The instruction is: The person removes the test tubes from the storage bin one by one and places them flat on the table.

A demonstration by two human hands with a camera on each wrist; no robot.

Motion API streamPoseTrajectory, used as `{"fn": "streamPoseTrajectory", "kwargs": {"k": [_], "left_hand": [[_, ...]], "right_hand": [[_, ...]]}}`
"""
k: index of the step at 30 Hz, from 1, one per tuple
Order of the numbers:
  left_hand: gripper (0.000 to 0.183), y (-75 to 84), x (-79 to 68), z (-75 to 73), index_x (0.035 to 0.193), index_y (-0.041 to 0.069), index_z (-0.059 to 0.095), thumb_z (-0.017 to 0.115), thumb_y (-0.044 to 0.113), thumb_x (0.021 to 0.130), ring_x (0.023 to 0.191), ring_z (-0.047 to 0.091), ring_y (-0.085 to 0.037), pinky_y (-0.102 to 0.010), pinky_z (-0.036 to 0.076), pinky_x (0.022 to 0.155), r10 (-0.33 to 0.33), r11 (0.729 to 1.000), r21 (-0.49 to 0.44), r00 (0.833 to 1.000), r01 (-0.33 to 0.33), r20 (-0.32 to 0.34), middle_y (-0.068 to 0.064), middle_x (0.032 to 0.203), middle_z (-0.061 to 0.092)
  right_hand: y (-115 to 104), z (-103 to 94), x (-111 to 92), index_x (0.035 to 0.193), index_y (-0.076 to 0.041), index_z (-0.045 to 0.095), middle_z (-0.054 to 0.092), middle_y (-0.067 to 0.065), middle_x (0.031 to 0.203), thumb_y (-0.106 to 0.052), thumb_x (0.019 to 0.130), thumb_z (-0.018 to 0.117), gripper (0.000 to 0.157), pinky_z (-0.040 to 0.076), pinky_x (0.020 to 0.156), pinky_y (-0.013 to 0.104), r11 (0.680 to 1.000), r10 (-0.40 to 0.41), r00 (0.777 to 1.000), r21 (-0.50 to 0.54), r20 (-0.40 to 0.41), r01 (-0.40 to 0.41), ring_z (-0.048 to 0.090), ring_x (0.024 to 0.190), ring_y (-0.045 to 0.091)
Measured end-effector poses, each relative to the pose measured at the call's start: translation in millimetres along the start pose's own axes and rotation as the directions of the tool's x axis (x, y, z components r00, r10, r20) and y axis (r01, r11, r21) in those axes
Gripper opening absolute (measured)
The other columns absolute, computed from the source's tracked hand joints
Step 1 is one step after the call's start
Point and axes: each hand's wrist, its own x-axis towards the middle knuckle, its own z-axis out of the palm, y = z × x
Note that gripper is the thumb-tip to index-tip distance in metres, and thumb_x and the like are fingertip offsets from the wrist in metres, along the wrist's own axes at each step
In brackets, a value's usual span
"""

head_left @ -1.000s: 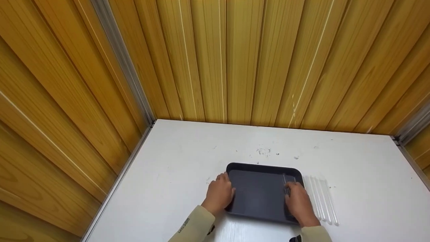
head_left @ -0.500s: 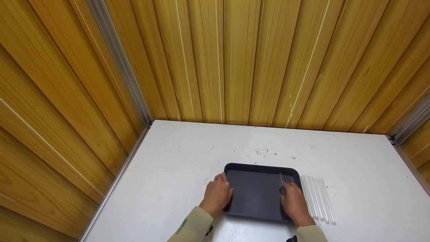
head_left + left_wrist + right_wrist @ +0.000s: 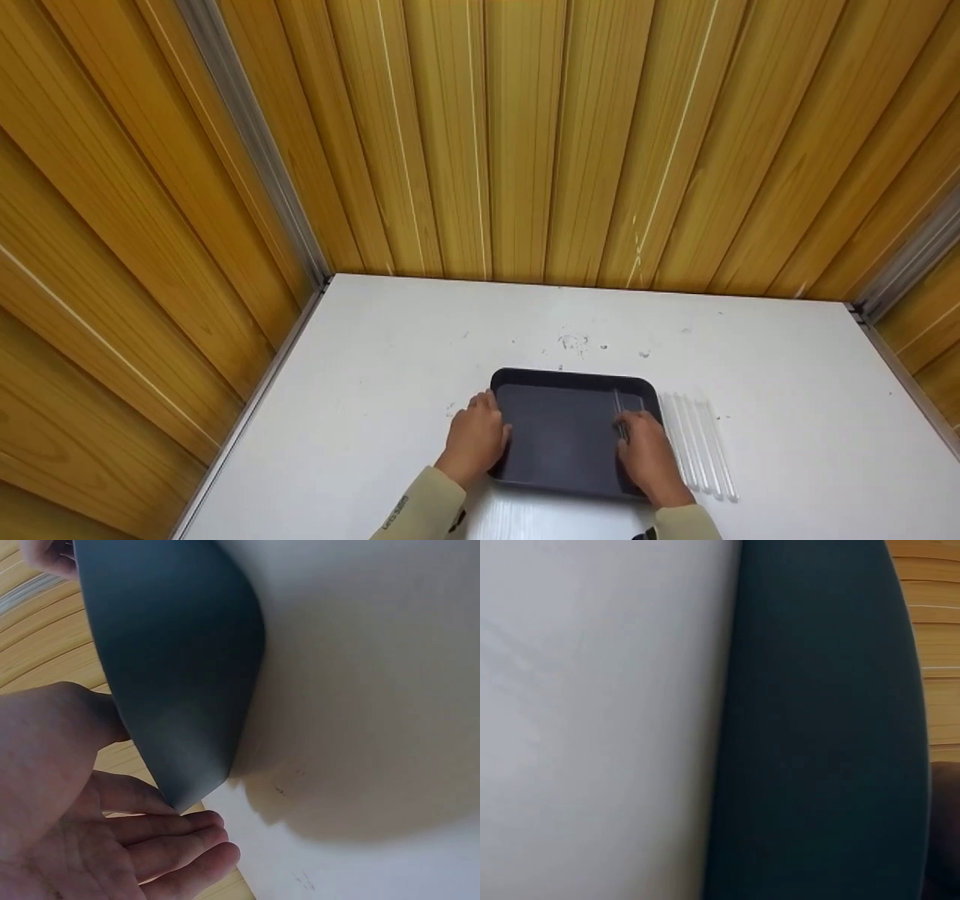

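Observation:
A shallow dark grey tray sits on the white table. My left hand grips its left rim, thumb over the inside. In the left wrist view the left fingers lie outside the tray wall, close to a corner. My right hand is over the tray's right side and pinches a clear test tube between thumb and fingers. The palm covers the tube's near part. In the right wrist view the tray's outer wall hides nearly all of the hand.
Several clear test tubes lie side by side on the table, just right of the tray. The white table bears dark scuff marks behind the tray. Wood-patterned walls enclose the back and sides.
The whole scene has slid slightly left in the head view. Both hands keep their places on the tray and the tube, with only slight shifts of the right fingers.

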Motion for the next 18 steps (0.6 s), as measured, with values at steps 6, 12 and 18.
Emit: {"fn": "streamPoseTrajectory", "kwargs": {"k": [6, 12, 18], "left_hand": [[0.057, 0.5, 0.4, 1.6, 0.119, -0.013, 0.06, 0.071, 0.032, 0.086, 0.081, 0.067, -0.023, -0.034, 0.056, 0.063, 0.001, 1.0, 0.008, 1.0, -0.001, -0.008, -0.017, 0.1, 0.067], [0.057, 1.5, 1.2, 1.8, 0.118, -0.013, 0.06, 0.071, 0.033, 0.086, 0.08, 0.067, -0.023, -0.033, 0.055, 0.061, 0.007, 1.0, 0.02, 1.0, -0.007, -0.01, -0.017, 0.097, 0.066], [0.057, 1.7, 0.7, 1.8, 0.117, -0.013, 0.061, 0.072, 0.034, 0.085, 0.079, 0.067, -0.023, -0.032, 0.055, 0.059, 0.011, 0.999, 0.032, 1.0, -0.01, -0.028, -0.017, 0.097, 0.067]], "right_hand": [[-0.4, 0.3, -0.1, 0.103, 0.003, 0.067, 0.063, 0.022, 0.103, 0.012, 0.078, 0.064, 0.027, 0.053, 0.082, 0.048, 0.999, 0.03, 0.999, 0.032, 0.013, -0.031, 0.064, 0.097, 0.037], [-3.2, -2.3, -1.4, 0.104, 0.003, 0.067, 0.063, 0.019, 0.102, 0.012, 0.08, 0.061, 0.027, 0.052, 0.08, 0.046, 0.997, 0.051, 0.999, 0.063, 0.018, -0.052, 0.064, 0.095, 0.032], [-7.3, -6.1, -1.4, 0.105, 0.0, 0.067, 0.063, 0.015, 0.098, 0.01, 0.082, 0.06, 0.026, 0.05, 0.075, 0.044, 0.995, 0.061, 0.998, 0.073, 0.014, -0.062, 0.062, 0.089, 0.028]]}}
